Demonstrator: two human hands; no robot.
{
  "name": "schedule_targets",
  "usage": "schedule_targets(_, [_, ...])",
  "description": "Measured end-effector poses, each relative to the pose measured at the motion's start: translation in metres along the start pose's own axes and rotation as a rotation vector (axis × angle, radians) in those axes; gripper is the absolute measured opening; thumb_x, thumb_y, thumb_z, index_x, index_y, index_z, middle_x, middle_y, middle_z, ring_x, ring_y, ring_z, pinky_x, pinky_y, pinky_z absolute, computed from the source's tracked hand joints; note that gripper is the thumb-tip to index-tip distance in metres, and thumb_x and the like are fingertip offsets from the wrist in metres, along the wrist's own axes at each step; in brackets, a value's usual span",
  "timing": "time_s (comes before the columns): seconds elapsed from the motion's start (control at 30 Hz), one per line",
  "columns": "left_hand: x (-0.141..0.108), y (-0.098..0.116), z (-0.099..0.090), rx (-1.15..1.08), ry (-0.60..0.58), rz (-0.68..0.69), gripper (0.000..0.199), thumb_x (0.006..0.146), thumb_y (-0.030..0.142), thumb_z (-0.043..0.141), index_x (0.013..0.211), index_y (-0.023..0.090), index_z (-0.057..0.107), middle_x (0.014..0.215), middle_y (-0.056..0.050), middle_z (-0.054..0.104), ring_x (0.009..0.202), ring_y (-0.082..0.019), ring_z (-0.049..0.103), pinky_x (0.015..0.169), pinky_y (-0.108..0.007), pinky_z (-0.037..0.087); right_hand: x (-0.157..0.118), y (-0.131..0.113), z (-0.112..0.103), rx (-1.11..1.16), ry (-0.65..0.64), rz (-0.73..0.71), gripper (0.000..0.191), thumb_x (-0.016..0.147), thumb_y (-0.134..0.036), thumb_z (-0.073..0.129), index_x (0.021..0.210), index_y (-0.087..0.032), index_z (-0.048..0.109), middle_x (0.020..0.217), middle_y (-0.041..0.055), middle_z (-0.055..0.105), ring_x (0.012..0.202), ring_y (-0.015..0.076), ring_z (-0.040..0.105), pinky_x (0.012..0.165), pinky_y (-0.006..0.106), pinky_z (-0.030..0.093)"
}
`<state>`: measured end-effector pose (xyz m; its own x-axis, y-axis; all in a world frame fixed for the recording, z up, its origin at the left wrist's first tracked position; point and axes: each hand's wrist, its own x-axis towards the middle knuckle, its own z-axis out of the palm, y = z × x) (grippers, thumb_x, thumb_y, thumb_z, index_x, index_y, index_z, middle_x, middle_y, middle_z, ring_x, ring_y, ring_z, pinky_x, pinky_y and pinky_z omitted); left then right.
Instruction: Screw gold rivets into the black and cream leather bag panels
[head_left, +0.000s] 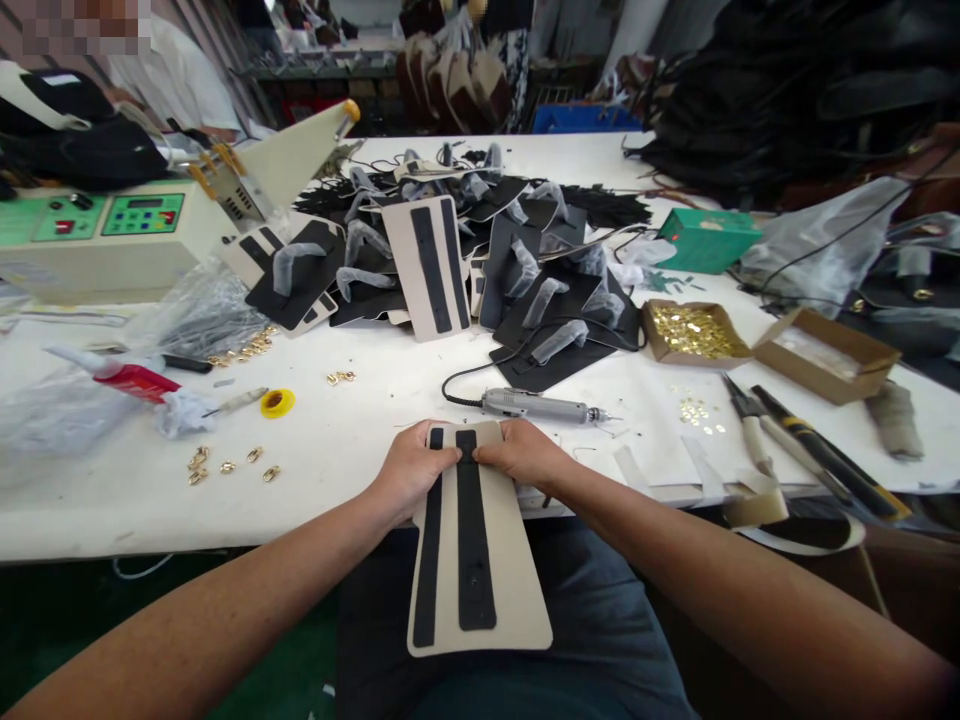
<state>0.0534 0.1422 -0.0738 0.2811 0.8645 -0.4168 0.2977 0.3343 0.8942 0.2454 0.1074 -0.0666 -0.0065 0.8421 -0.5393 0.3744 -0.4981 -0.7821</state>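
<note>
From afar I judge this a pressing step: left hand (415, 467) and right hand (523, 455) pinch the beige panel (504, 545) at twelve o'clock, next calling for even thumb pressure

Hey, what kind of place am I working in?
Probably a bag or leather-goods workshop: heaped black and beige panels, a corded screwdriver-like tool and small gold-coloured pieces share the worktable.

Head-worn camera faces forward, down; held beige panel (507, 560) close, worktable (112, 505) beyond.
</note>
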Motion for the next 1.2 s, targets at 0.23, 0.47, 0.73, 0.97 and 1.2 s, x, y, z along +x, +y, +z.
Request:
schedule_targets(0.23, [0.000, 0.009, 0.004, 0.139, 0.019, 0.020, 0.022, 0.073, 0.016, 0.073, 0.095, 0.019, 0.074, 0.081, 0.000, 0.075, 0.073, -0.018, 0.068, 0.065, -0.026, 0.052, -0.005, -0.014, -0.008, -0.359, 0.083, -0.091, 0.014, 0.079, -0.032, 0.068, 0.082, -0.019, 0.071, 0.082, 0.0046, 0.076, 0.078, 0.0212, 0.068, 0.063, 0.025, 0.043])
schedule_targets(0.47, [0.006, 0.015, 0.006, 0.404, 0.024, 0.114, 0.030, 0.077, 0.015, 0.073, 0.107, 0.019, 0.075, 0.093, -0.004, 0.078, 0.087, -0.023, 0.072, 0.079, -0.033, 0.055, -0.003, -0.008, -0.008, -0.350, 0.100, -0.107, 0.016, 0.078, -0.031, 0.069, 0.088, -0.018, 0.072, 0.086, 0.0048, 0.077, 0.080, 0.0212, 0.070, 0.062, 0.025, 0.042])
schedule_targets(0.73, [0.002, -0.015, 0.000, 0.739, 0.109, 0.701, 0.034, 0.088, 0.028, 0.073, 0.121, 0.024, 0.075, 0.138, -0.010, 0.067, 0.130, -0.031, 0.059, 0.115, -0.050, 0.046, -0.008, -0.010, -0.009, -0.364, 0.047, -0.099, 0.019, 0.081, -0.032, 0.070, 0.093, -0.019, 0.075, 0.092, 0.0044, 0.079, 0.085, 0.0201, 0.072, 0.063, 0.023, 0.045])
schedule_targets(0.97, [0.013, -0.044, 0.001, 0.774, 0.113, 0.852, 0.024, 0.094, 0.045, 0.069, 0.105, 0.029, 0.082, 0.133, -0.006, 0.073, 0.125, -0.032, 0.063, 0.112, -0.053, 0.047, -0.010, -0.010, -0.009, -0.413, 0.078, -0.084, 0.028, 0.080, -0.037, 0.072, 0.104, -0.022, 0.076, 0.106, 0.0058, 0.080, 0.099, 0.0244, 0.073, 0.069, 0.025, 0.046])
schedule_targets(1.2, [0.014, -0.047, 0.001, 0.805, 0.128, 0.782, 0.029, 0.092, 0.052, 0.066, 0.103, 0.032, 0.084, 0.134, -0.005, 0.074, 0.127, -0.033, 0.062, 0.115, -0.054, 0.045, -0.054, 0.020, -0.044, -0.427, 0.339, -0.234, 0.041, 0.088, -0.045, 0.069, 0.125, -0.028, 0.072, 0.096, -0.0013, 0.080, 0.085, 0.0178, 0.072, 0.073, 0.026, 0.045])
